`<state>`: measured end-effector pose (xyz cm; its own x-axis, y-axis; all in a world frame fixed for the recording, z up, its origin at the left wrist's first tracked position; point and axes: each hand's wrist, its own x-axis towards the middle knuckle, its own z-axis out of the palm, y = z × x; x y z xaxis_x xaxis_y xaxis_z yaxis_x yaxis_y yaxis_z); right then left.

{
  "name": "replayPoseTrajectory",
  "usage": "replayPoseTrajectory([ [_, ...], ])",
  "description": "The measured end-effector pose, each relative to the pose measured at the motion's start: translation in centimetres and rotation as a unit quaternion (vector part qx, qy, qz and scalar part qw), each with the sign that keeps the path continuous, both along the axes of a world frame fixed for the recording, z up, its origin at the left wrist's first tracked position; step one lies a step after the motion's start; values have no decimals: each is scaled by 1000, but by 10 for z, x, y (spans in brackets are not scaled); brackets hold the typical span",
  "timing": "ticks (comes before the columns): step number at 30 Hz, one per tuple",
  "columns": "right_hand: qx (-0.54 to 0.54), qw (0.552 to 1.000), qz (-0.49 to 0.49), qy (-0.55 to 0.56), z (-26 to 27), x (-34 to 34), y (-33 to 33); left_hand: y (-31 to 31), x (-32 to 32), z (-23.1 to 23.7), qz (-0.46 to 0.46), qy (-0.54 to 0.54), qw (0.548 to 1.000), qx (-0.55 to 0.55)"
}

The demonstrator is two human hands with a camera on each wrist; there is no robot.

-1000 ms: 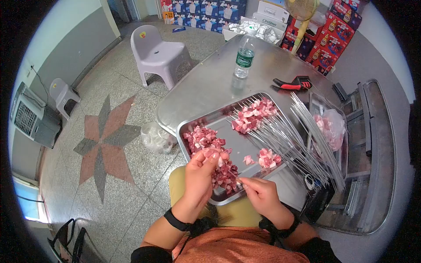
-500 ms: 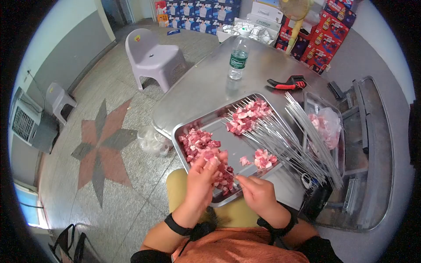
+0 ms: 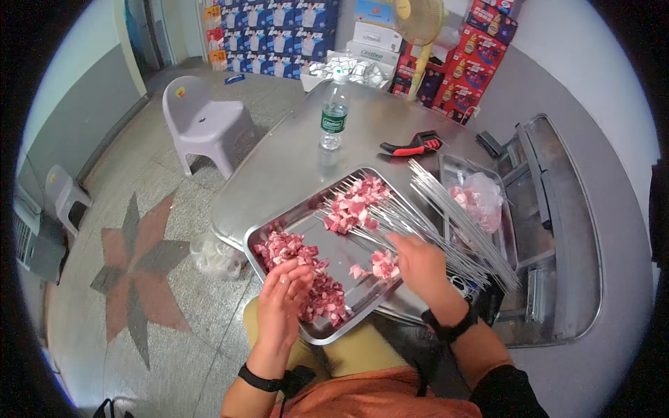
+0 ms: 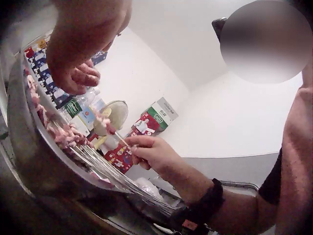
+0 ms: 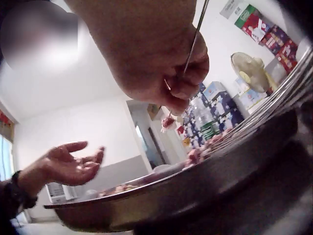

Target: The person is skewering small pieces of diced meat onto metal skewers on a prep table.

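My right hand (image 3: 424, 268) is raised over the tray's right side. In the right wrist view, its curled fingers pinch a thin metal skewer (image 5: 197, 36) with meat pieces (image 5: 168, 123) near the tip; the left wrist view also shows skewered meat (image 4: 103, 121) beyond the right hand (image 4: 154, 155). My left hand (image 3: 280, 310) hovers by the pile of cut meat (image 3: 324, 296), its fingers relaxed and apart with nothing held, as the right wrist view shows of the left hand (image 5: 71, 164). On the metal tray (image 3: 304, 221) lie filled skewers (image 3: 355, 202) and a small meat heap (image 3: 385, 265).
Bare metal skewers (image 3: 463, 226) lie beside a bag of meat (image 3: 483, 202) at the right. Farther back on the table (image 3: 279, 164) stand a water bottle (image 3: 334, 118) and a red-black tool (image 3: 412, 145). A plastic chair (image 3: 205, 122) stands at the left.
My hands have moved apart. The left has let go of the meat it held and its fingers have loosened; the right has shifted away with the skewer. The head view has turned rightward.
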<state>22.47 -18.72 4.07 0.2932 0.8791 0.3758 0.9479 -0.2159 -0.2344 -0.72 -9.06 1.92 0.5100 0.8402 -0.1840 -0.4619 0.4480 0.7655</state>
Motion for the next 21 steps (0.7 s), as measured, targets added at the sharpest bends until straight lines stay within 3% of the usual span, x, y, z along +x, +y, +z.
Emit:
replayPoseTrajectory([
  [4,-21,998,-38,-49,-2,24,30,0,-6,0,1,-16,1000,20],
  [7,-78,993,-9,-90,-19,33,51,-2,-10,-1,-6,-19,1000,18],
  [11,-42,985,10,-165,2,40,46,-5,-19,3,-13,-13,999,40],
  [12,-128,980,-15,-154,27,43,40,-4,-22,2,-19,-16,999,39],
  [15,-146,971,-5,-190,55,113,17,2,-26,-1,-2,-27,999,27],
  [17,-241,944,-35,-224,46,172,1,6,-25,-3,2,-28,999,30],
  [20,-283,936,-132,-164,18,187,-20,11,-27,-4,22,-2,999,40],
  [21,-324,924,-114,-170,8,192,-23,14,-25,-6,17,15,998,61],
])
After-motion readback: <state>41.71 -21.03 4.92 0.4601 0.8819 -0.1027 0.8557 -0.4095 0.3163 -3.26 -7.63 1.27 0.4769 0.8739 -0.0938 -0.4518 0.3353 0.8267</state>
